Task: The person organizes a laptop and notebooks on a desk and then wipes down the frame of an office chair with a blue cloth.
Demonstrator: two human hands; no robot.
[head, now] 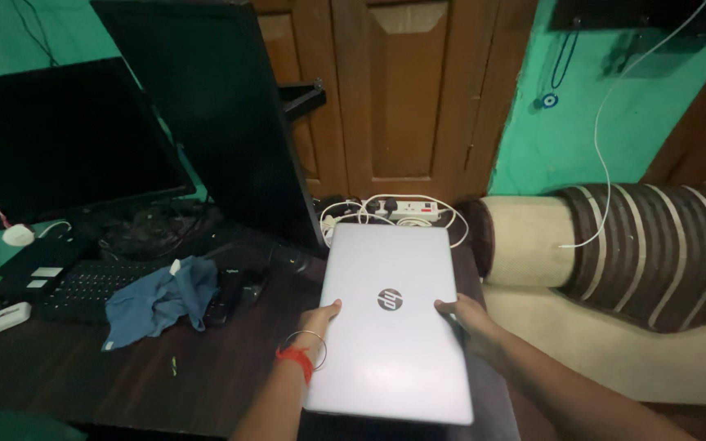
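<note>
Hands, left (318,320) and right (465,314), grip closed silver laptop (389,327) by its side edges.

A closed, flat silver laptop (390,318) lay on the right end of the dark wooden table (124,376), with the left hand (320,320) gripping its left edge and the right hand (463,317) gripping its right edge, thumbs on the lid. To the left lay a crumpled blue cloth (161,298) partly over a black keyboard (79,287), beneath two dark, switched-off monitors (59,139). Behind the laptop sat a white power strip (406,209) with looped white cables, and to the right stood a cream sofa with a brown striped cushion (663,245).
</note>
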